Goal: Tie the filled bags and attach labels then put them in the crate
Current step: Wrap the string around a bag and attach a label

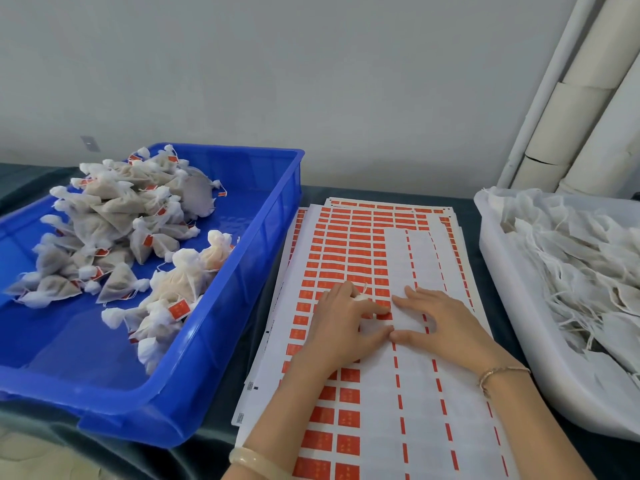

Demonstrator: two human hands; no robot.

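A stack of label sheets point(377, 393) with rows of red labels lies in the middle of the table. Both my hands rest on the top sheet. My left hand point(341, 323) holds a small white bag point(362, 296); only its tied top shows between the fingers, and the index fingertip touches a red label point(383, 316). My right hand point(441, 322) lies flat beside it, its straight fingers pressing the bare part of the sheet. The blue crate point(242, 306) on the left holds several tied bags with red labels point(114, 230).
A white tray point(526, 341) at the right is heaped with untied bags and loose strings point(581, 265). Dark cloth covers the table point(259, 306) between crate and sheets. Pale pipes point(568, 109) lean on the wall at the back right.
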